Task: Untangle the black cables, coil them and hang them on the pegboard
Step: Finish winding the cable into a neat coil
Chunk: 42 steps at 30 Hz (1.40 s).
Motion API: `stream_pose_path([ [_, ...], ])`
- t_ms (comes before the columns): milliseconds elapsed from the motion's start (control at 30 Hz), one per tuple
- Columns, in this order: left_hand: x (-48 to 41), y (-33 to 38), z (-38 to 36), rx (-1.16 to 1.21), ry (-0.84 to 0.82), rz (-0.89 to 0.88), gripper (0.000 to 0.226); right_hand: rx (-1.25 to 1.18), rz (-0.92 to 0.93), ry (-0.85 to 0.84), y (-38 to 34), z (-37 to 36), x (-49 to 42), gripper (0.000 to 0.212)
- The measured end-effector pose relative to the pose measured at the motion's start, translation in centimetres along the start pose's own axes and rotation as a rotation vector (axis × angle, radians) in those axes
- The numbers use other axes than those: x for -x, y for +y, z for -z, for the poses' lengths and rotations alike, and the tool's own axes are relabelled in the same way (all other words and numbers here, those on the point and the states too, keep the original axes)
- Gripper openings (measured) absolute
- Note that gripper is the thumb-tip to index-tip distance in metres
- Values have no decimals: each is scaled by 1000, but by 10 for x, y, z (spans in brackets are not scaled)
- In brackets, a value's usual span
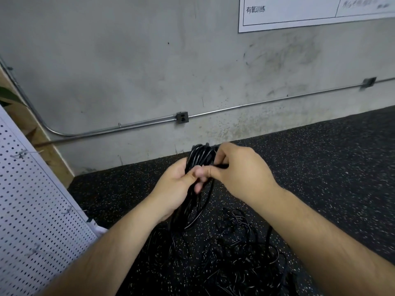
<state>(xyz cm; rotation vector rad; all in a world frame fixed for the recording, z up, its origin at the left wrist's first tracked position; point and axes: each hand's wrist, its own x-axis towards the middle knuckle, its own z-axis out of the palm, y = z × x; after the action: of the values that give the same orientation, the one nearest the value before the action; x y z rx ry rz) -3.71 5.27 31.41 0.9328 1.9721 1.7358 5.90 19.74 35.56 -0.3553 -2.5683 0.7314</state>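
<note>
Leftmost, the white pegboard [32,210] stands with wire hooks [20,154] that carry nothing. Next, the left hand [174,186] wraps its fingers round the middle of a coiled black cable [201,154], held upright above the speckled rubber floor [331,167]. Right of that, the right hand [241,167] pinches a strand near the coil's top. Below and rightward, the loose black cables [239,248] lie tangled on the floor. Such cord looks light, limp and springy, so loops would likely slip unless gripped where they bunch together.
</note>
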Motion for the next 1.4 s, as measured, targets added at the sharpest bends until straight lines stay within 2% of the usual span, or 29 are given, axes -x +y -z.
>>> stream_pose_path([
  [67, -6, 0, 7, 159, 67, 35, 18, -104, 8, -4, 14, 4, -4, 32],
  [167, -15, 4, 34, 347, 206, 61, 18, -345, -55, -104, 50, 4, -9, 17],
  [233, -15, 6, 48, 319, 240, 66, 21, -560, -121, -134, 69, -4, -8, 18],
  [300, -13, 6, 52, 237, 216, 106, 22, -640, -119, -89, 74, -9, -8, 19],
  [400, -10, 6, 45, 258, 168, 144, 18, -536, -49, 40, 70, -3, -13, 21],
  [567, -6, 8, 30, 340, 106, 150, 16, -289, 98, -7, 51, -4, -11, 18],
  [667, -6, 9, 22, 372, 47, 149, 18, -69, 253, 65, 42, -8, -11, 18],
  [800, -5, 10, 15, 393, 27, 158, 21, 38, 422, 118, 35, -14, -13, 22],
  [933, -5, 8, 13, 478, -17, 187, 16, 140, 456, 266, 37, -23, -17, 25],
  [1000, -5, 7, 14, 547, -80, 223, 27, 208, 479, 325, 38, -25, -20, 25],
  [1100, -5, 6, 15, 451, -145, 187, 30, 247, 501, 416, 40, -27, -22, 23],
  [1167, -3, 6, 15, 417, -147, 142, 23, 146, 396, 407, 39, -30, -19, 25],
  [1200, -3, 6, 16, 435, -153, 130, 22, 44, 291, 345, 37, -31, -17, 38],
  [1267, -2, 8, 17, 476, -192, 104, 25, -290, -5, 117, 31, -33, -15, 76],
  [1300, -2, 9, 17, 498, -212, 87, 25, -503, -151, -16, 28, -33, -14, 83],
  [1333, -2, 9, 17, 526, -231, 73, 24, -737, -273, -162, 25, -34, -14, 79],
  [1400, -1, 8, 16, 592, -262, 67, 23, -1104, -404, -406, 25, -39, -14, 44],
])
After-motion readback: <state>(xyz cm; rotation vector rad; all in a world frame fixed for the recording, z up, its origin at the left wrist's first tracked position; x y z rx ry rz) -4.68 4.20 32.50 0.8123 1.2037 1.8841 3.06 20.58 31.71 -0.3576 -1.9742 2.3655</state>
